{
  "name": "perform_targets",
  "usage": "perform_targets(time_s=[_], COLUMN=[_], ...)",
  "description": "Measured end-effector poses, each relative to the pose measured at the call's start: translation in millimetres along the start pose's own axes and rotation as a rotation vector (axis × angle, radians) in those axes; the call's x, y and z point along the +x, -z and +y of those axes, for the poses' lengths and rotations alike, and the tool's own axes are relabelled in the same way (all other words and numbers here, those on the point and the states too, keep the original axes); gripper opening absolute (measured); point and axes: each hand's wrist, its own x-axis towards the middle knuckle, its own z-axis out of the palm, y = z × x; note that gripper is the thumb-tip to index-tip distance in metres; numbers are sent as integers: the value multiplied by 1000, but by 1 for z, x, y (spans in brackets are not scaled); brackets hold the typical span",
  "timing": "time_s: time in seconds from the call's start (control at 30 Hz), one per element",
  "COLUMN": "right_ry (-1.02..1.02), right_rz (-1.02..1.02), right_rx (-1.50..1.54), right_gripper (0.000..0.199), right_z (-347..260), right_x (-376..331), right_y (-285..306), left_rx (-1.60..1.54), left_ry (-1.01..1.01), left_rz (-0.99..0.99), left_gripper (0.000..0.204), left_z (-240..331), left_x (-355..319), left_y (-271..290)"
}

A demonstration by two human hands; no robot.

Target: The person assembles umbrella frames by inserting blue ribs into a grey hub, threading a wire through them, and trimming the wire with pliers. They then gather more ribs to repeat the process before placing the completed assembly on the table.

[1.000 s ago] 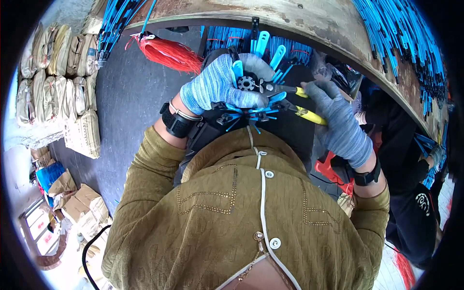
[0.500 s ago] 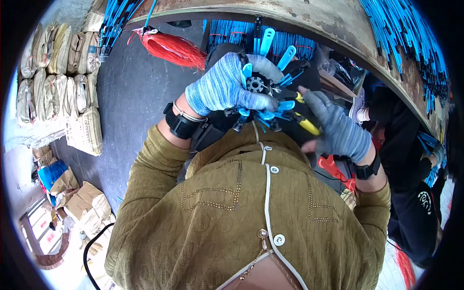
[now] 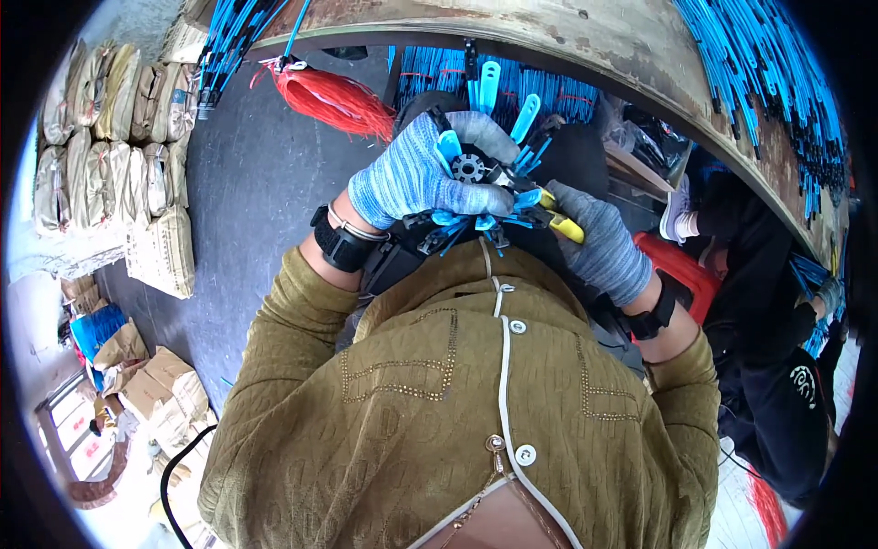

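My left hand (image 3: 413, 179), in a blue-grey knit glove with grey-coated fingers, is closed around a black slotted round hub (image 3: 468, 167) with blue and black arms spreading out from it. One upright blue arm (image 3: 527, 116) stands at its far side. Held close to the hub's right side are yellow-handled pliers (image 3: 568, 227). My right hand (image 3: 600, 242), gloved alike, is wrapped around their handles. The pliers' jaws are hard to make out among the blue and black parts, so I cannot tell what they touch.
A wooden table (image 3: 604, 38) curves across the far side, carrying bundled blue rods (image 3: 768, 73) with black ends. Red strands (image 3: 334, 102) hang beneath its edge. Wrapped bundles (image 3: 114, 174) are stacked at left. Another person's dark-clothed leg (image 3: 759, 311) is close at right, near a red stool (image 3: 681, 274).
My right hand has come in leftward with its fingers now closed on the pliers, whose handles are closer together. The hub in my left hand has shifted slightly left.
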Motion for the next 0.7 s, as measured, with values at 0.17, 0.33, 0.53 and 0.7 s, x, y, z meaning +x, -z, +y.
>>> perform_targets(time_s=[0.17,0.33,0.53,0.7], right_ry=[-52,-171,-192,102], right_rz=[-210,-341,-457,-280], right_rx=[-349,-635,-656,-427], right_gripper=[54,55,55,51], right_z=[-29,-61,-59,-20], right_x=[6,26,33,24], right_y=[55,76,80,105], left_rx=[91,228,259,417], left_ry=[-76,-228,-78,-131], left_rz=[-76,-96,-201,-156], left_gripper=[40,42,40,37], left_z=[2,2,7,34], left_x=[-3,2,2,27], left_y=[2,2,-1,2])
